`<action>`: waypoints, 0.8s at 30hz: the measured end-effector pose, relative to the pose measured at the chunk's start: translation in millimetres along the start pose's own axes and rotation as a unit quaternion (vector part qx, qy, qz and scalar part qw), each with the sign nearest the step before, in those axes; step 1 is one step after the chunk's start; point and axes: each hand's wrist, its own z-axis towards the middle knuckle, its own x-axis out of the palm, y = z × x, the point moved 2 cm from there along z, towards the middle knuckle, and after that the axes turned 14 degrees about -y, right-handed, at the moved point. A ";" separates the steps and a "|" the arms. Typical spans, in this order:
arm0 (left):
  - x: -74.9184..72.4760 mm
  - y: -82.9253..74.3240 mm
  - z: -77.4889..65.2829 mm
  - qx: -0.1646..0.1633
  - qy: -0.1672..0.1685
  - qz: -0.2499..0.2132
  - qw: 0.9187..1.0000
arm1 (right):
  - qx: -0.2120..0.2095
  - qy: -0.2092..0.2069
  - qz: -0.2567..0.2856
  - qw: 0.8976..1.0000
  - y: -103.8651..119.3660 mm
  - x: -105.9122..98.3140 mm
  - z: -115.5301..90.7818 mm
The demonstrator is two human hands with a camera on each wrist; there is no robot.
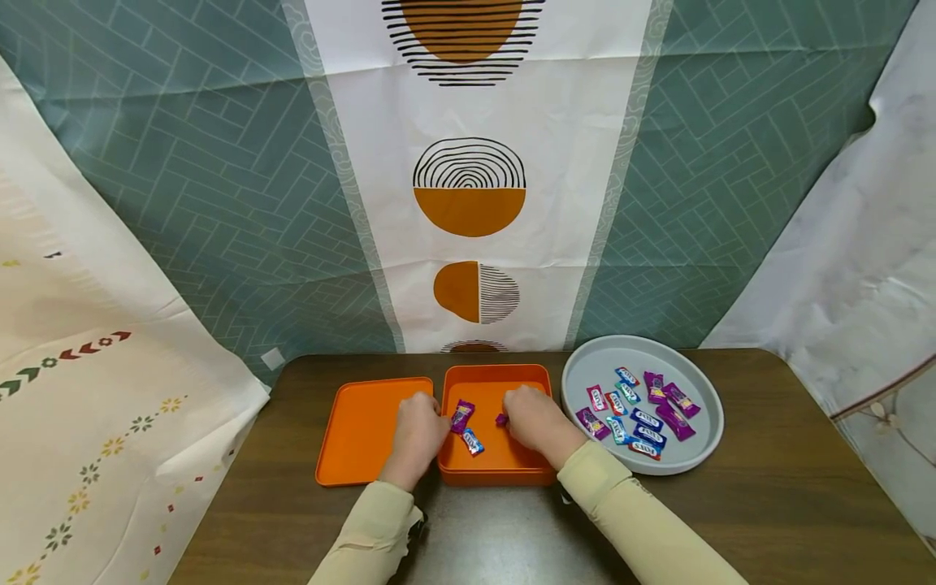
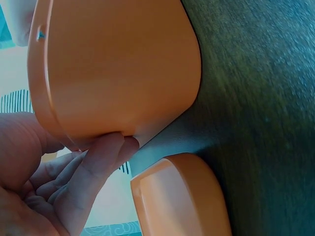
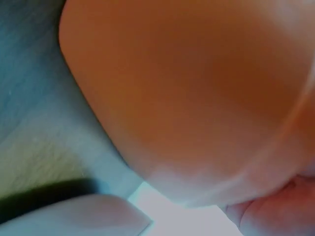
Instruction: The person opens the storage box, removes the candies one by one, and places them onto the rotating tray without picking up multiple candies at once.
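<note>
My left hand (image 1: 420, 431) pinches the left wall of an orange box (image 1: 497, 478). In the left wrist view its fingers (image 2: 93, 167) lie against the outer side of that wall, with the thumb at the rim. Over the right half of the box, my right hand (image 1: 537, 418) holds a small purple-wrapped candy (image 1: 501, 420), mostly covered by the fingers. Inside the box, near its left side, lie another purple candy (image 1: 462, 415) and a blue-and-white candy (image 1: 472, 442). The right wrist view mostly shows the box's outer wall (image 3: 187, 98), with only part of the hand visible.
An orange lid (image 1: 358, 431) lies flat left of the box. To the right, a round grey tray (image 1: 698, 455) holds several purple, blue, red and green wrapped candies. Everything stands on a dark wooden table (image 1: 790, 471), with a patterned curtain (image 1: 570, 203) behind it.
</note>
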 end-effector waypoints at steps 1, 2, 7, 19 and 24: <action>0.1 0.3 0.0 0.001 0.000 0.000 1.000 | 0.005 0.000 0.006 1.000 -1.5 -2.4 0.1; 0.2 0.5 0.1 0.002 0.001 0.000 1.000 | 0.009 -0.001 0.011 1.000 -3.0 -5.5 0.2; 0.6 0.5 0.7 0.003 0.001 -0.001 1.000 | 0.022 -0.019 0.044 0.999 -11.2 -25.6 2.6; 0.3 0.8 0.8 -0.005 0.007 -0.003 1.000 | 0.053 -0.124 0.094 0.986 -53.6 -66.7 7.3; 0.5 1.1 0.5 -0.006 0.009 -0.003 1.000 | 0.092 -0.148 0.090 0.981 -76.4 -68.4 3.8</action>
